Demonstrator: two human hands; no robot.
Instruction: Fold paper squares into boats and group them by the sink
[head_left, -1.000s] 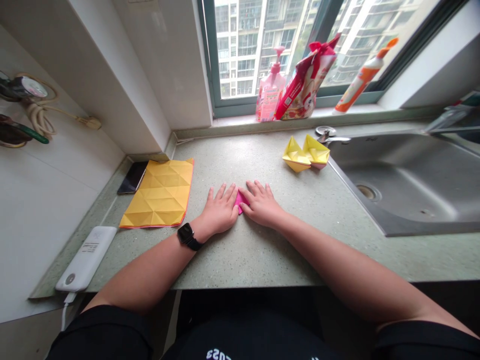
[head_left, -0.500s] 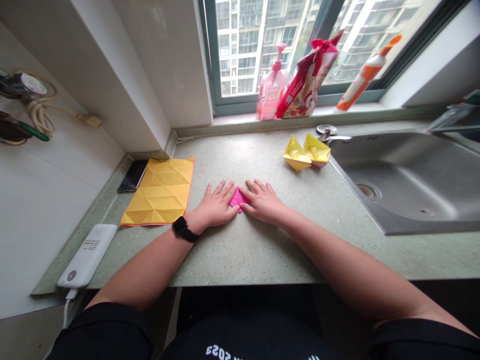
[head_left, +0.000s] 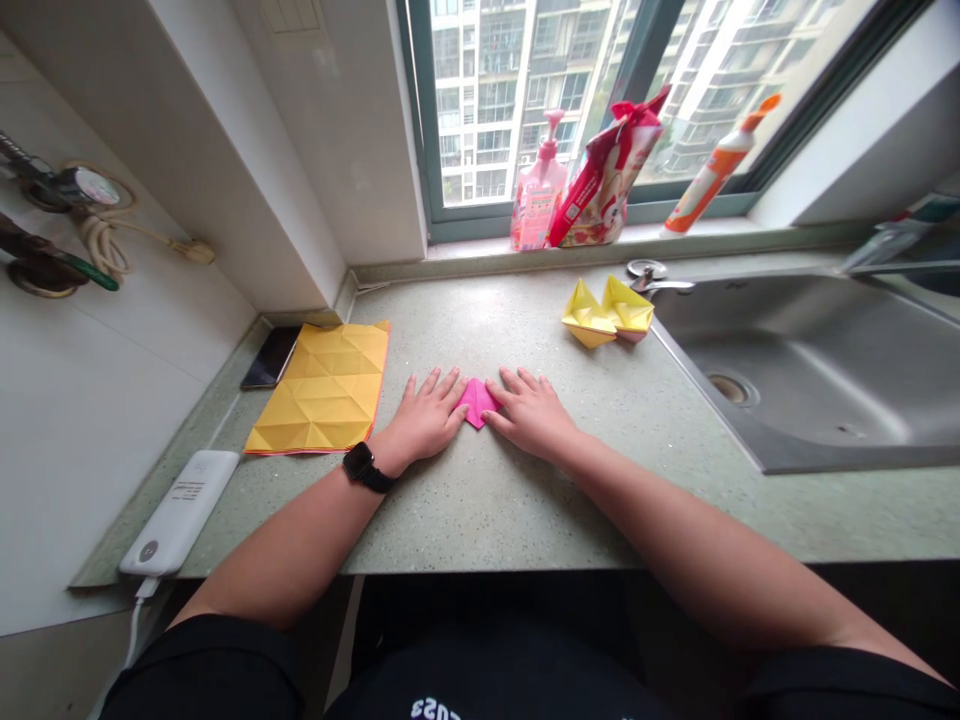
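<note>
At the upper left of the frame, a gauge (head_left: pixel 96 187) is seen beside fittings cut off by the edge. In the lower left, a white power bank (head_left: pixel 180 512) is laid on the bench (head_left: pixel 480 520); its print cannot be read, and its cable (head_left: pixel 137 620) is lost past the lower edge. Above it, a dark phone (head_left: pixel 266 358) is partly covered by creased yellow sheets (head_left: pixel 322 390). Near the centre, the left hand (head_left: pixel 429 418) is laid palm down, fingers spread, a black watch (head_left: pixel 360 463) worn at the wrist. At the centre, a pink folded paper (head_left: pixel 478 402) is kept flat on the bench, its outline partly hidden under fingers on both sides. One tip is pointed at the frame's lower edge, and the middle crease is run vertically; which axis is longer cannot be told. By the right hand (head_left: pixel 534 412), likewise flat and spread, the paper's right side is overlapped. Farther right, two yellow paper shapes (head_left: pixel 589 322) are set near a sink (head_left: pixel 862 458) cropped by the right edge.
</note>
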